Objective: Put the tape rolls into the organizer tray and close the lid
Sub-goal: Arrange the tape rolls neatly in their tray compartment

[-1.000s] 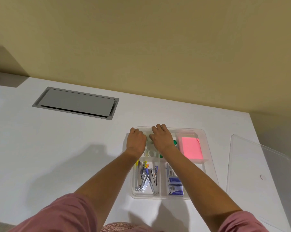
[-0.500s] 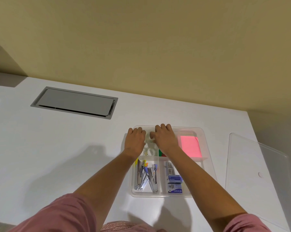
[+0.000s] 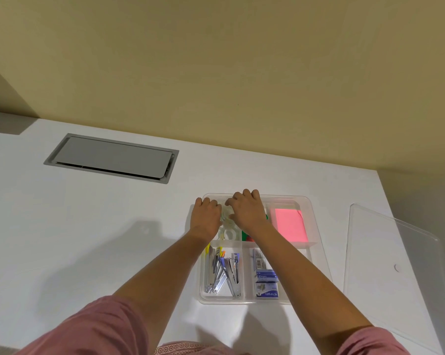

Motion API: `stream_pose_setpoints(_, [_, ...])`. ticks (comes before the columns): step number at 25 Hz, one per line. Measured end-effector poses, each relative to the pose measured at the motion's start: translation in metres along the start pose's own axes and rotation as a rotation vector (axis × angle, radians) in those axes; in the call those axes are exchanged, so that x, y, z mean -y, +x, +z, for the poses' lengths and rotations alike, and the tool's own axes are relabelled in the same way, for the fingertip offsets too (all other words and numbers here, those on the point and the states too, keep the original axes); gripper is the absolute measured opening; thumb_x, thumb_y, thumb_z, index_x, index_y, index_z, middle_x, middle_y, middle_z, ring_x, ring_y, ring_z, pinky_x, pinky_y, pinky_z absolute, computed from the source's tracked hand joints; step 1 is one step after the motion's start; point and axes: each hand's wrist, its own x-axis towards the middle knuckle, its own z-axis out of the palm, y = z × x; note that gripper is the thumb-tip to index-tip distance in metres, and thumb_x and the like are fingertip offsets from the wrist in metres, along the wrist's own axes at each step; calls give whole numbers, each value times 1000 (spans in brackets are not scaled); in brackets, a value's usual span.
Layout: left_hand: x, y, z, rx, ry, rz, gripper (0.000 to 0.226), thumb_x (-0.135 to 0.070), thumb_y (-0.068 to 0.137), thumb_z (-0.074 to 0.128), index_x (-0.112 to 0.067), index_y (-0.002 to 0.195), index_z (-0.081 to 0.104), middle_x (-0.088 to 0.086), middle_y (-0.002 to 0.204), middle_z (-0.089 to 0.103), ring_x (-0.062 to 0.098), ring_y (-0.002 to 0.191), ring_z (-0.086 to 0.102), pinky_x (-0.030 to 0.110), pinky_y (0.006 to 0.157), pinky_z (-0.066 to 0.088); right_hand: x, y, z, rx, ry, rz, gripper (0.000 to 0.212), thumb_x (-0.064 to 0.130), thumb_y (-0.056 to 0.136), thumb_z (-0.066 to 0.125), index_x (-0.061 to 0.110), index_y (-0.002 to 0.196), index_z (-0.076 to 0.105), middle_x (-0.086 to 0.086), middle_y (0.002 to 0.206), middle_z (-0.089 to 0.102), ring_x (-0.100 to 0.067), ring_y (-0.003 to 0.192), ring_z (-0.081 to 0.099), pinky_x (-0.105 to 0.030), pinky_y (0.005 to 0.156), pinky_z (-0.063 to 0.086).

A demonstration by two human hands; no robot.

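Note:
A clear plastic organizer tray (image 3: pixel 318 252) lies on the white table. Both my hands are over its far-left compartment. My left hand (image 3: pixel 206 217) and my right hand (image 3: pixel 247 212) press in from either side on a clear tape roll (image 3: pixel 226 216) between them. Another clear tape roll (image 3: pixel 229 234) lies in the same compartment, just nearer to me. The clear lid (image 3: pixel 390 272) lies flat on the table to the right of the tray, apart from it.
The tray also holds a pink sticky-note pad (image 3: pixel 290 224), several staplers (image 3: pixel 222 272), blue staple boxes (image 3: pixel 266 283) and something green (image 3: pixel 245 235). A grey cable hatch (image 3: pixel 111 158) is set into the table at far left. The wall stands behind.
Both hands have stayed at the far-left compartment, with the fingers shifting slightly around the tape roll. The view has drifted a little; the tray and lid stay put.

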Motion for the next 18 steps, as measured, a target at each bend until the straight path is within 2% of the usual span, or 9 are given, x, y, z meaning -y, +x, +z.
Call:
stream_pose_setpoints(5, [0, 2, -1, 6, 0, -6, 31, -33, 97, 52, -18, 123, 59, 1, 124, 61, 22, 120, 51, 34, 105, 32, 5, 2, 10, 30, -41, -37, 37, 38, 92, 54, 19, 124, 59, -5, 121, 62, -28, 117, 47, -39, 102, 30])
stream_pose_setpoints(10, [0, 4, -5, 36, 22, -4, 27, -28, 95, 57, -18, 120, 60, 1, 120, 61, 21, 117, 53, 34, 104, 31, 5, 5, 12, 17, -51, -51, 30, 28, 92, 54, 19, 121, 58, -6, 116, 64, -28, 117, 47, -39, 103, 29])
stream_pose_setpoints(18, [0, 6, -13, 79, 74, 5, 25, -23, 95, 54, -18, 120, 60, 2, 121, 61, 21, 118, 53, 34, 106, 30, 3, 5, 13, 40, -56, -40, 33, 22, 93, 53, 24, 126, 51, -5, 117, 65, -28, 116, 48, -38, 103, 29])
